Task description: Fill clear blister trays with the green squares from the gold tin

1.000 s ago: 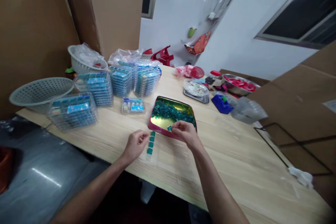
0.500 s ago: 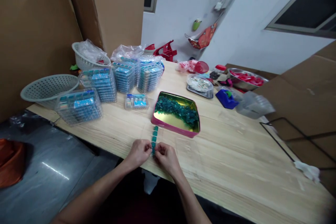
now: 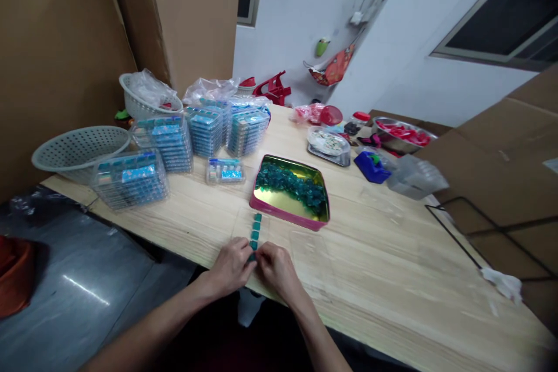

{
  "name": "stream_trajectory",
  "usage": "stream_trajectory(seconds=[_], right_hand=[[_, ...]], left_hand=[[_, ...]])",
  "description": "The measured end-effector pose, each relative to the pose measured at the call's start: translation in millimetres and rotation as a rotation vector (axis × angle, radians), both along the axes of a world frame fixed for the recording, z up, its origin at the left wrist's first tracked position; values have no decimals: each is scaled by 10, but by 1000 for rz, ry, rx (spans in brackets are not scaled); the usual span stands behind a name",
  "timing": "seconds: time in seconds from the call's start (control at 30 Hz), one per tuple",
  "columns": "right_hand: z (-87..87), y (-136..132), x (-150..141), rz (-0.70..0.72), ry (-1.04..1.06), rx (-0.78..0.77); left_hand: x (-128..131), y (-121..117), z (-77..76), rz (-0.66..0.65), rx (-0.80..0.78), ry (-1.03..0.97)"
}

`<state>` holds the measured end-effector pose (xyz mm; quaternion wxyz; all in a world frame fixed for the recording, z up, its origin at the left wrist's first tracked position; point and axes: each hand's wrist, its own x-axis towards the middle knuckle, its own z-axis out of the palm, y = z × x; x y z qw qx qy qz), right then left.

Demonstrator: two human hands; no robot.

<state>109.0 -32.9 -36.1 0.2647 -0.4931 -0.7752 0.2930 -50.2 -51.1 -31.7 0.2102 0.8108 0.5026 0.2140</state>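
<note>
A row of several teal square pieces [image 3: 256, 226] lies in a clear plastic tray [image 3: 240, 224] near the table's front edge. At the row's near end, my left hand [image 3: 233, 264] and my right hand [image 3: 278, 267] meet, fingers closed at the lowest teal square piece [image 3: 251, 257], which they partly hide. My right hand comes from the right side, my left from the left, fingertips almost touching. Beyond them stands a pink tin [image 3: 288, 218] with a gold inside, holding a heap of loose teal pieces [image 3: 290, 181].
Left of the tin sits a filled clear case [image 3: 225, 171]. Stacks of similar cases [image 3: 131, 179] and grey baskets [image 3: 81, 151] stand farther left. A faint clear lid [image 3: 309, 250] lies to the right. A blue container [image 3: 372, 167], clear boxes [image 3: 416, 177] and a metal bowl [image 3: 403, 135] are at back right.
My right hand has come from over the tin with a teal piece down to the row's near end. My left hand has moved nearer too, and its fingers now press in closer.
</note>
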Motion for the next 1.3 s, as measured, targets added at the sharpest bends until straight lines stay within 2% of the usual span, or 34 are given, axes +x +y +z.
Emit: stream_trajectory(seconds=[0.07,0.17,0.23,0.33,0.43,0.5,0.6,0.67,0.77,0.87,0.97,1.03,1.1,1.2,1.3], right_hand=[[20,15,51,-4,63,-18],[22,49,181,-19,148,58],[-7,74,263,75,171,80],[-65,125,293,235,179,25],[-64,225,177,215,206,44],[0,341,53,169,250,64],[190,633,-139,117,346,33],[351,933,-269,96,430,17],[565,1520,-495,66,518,9],[658,2125,-742,-97,345,15],[592,2557,-924,-224,170,21],[487,2711,-985,-267,100,16],[374,2781,-1010,-308,28,5],[259,2802,-1021,-350,-43,-20],[251,2786,-1027,-374,-59,-37]], left_hand=[[-76,-105,32,-59,7,68],[-244,-303,71,-134,65,179],[-376,-413,72,-138,125,193],[-588,-467,46,-51,189,59],[-804,-377,57,96,189,-162],[-938,-253,122,175,155,-303],[-1108,47,288,252,88,-481],[-1194,346,393,338,40,-579],[-1269,935,469,551,-19,-693],[-1291,1557,449,661,-27,-681],[-1299,2016,379,733,-42,-601],[-1305,2178,316,772,-61,-530],[-1306,2239,245,801,-79,-461],[-1291,2219,154,826,-89,-380],[-1265,2161,117,835,-76,-353]])
